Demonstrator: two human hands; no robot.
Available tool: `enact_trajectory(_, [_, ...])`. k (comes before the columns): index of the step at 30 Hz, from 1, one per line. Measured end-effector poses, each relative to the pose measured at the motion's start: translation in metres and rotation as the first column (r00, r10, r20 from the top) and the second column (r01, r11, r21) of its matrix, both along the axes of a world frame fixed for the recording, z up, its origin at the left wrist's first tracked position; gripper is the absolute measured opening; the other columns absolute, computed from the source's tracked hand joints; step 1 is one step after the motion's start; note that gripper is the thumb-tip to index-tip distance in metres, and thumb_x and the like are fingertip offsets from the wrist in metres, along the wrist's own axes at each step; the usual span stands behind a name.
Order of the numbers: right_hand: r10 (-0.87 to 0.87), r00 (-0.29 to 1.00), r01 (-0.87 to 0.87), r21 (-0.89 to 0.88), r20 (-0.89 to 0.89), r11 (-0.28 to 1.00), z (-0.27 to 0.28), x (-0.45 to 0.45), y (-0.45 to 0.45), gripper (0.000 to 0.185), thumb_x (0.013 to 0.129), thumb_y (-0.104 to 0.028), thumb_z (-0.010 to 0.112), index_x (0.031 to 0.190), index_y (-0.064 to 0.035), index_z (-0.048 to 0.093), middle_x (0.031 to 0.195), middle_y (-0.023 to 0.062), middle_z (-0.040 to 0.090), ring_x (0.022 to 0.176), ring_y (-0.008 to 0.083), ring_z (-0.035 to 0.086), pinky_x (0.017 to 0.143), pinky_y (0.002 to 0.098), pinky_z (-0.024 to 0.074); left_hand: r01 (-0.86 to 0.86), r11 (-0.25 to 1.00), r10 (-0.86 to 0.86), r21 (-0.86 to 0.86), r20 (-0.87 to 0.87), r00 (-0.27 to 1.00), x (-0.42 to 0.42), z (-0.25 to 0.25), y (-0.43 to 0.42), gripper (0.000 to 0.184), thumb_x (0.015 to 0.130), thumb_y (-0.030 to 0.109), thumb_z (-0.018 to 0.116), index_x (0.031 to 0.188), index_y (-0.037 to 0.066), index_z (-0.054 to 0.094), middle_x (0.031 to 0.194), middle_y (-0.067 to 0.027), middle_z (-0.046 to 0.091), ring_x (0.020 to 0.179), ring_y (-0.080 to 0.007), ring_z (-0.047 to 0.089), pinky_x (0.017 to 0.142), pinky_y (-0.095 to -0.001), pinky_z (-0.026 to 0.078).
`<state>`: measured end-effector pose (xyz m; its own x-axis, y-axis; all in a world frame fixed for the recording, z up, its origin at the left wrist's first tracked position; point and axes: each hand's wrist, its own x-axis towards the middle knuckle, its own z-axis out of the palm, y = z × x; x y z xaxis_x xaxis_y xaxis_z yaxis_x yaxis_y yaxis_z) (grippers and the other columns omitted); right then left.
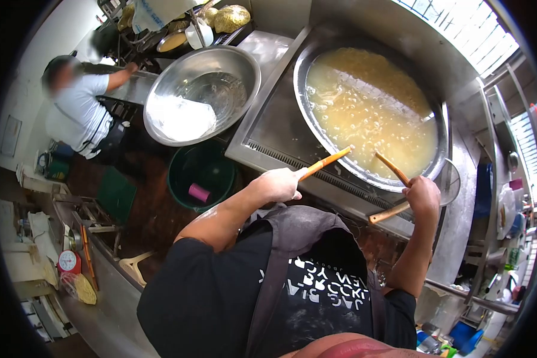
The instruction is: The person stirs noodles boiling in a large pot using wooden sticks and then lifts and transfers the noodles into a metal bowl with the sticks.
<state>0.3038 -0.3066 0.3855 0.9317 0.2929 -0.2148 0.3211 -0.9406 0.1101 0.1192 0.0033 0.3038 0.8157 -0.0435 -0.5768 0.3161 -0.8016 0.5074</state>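
Observation:
My left hand (278, 184) is closed around a wooden stick (327, 162), whose tip is at the near rim of a large metal pot (302, 102). My right hand (422, 194) grips a second wooden stick (390, 165), which slants over the pot's near edge toward the liquid. Bubbling, cloudy yellowish liquid (370, 113) fills the pot, with pale strands or bits in it that I cannot make out clearly. Just beneath my right hand is a strainer with a wooden handle (389, 213); its wire hoop shows beside the pot.
A wide steel basin (253, 74) holding clear water stands left of the stove (268, 128). Below it is a green tub (179, 164) with a pink cup (198, 192) inside. Another person (83, 107) stands at the far left. A red scale (69, 261) sits on the lower-left counter.

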Motion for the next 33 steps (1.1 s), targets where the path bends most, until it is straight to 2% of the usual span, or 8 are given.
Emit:
enact_trajectory(7, [-0.014, 1.000, 0.014, 0.000, -0.017, 1.000, 0.003, 0.005, 0.002, 0.025, 0.082, -0.028, 0.080, 0.096, -0.0070, 0.080, 0.091, 0.0193, 0.074, 0.090, 0.0357, 0.073, 0.085, 0.0455, 0.0561, 0.042, 0.999, -0.044, 0.030, 0.051, 0.998, 0.000, 0.000, 0.001, 0.081, 0.091, 0.030, 0.073, 0.157, 0.011, 0.029, 0.104, -0.0263, 0.071, 0.100, -0.0437, 0.067, 0.089, -0.0501, 0.052])
enact_trajectory(33, [-0.014, 1.000, 0.014, 0.032, -0.002, 0.999, 0.000, 0.002, -0.003, 0.025, 0.080, -0.026, 0.080, 0.094, -0.0057, 0.080, 0.089, 0.0198, 0.074, 0.087, 0.0360, 0.073, 0.084, 0.0455, 0.0565, 0.022, 0.999, -0.023, 0.031, 0.027, 0.999, -0.005, -0.002, -0.007, 0.075, 0.092, 0.027, 0.073, 0.153, 0.012, 0.032, 0.099, -0.0256, 0.071, 0.097, -0.0444, 0.067, 0.086, -0.0515, 0.051])
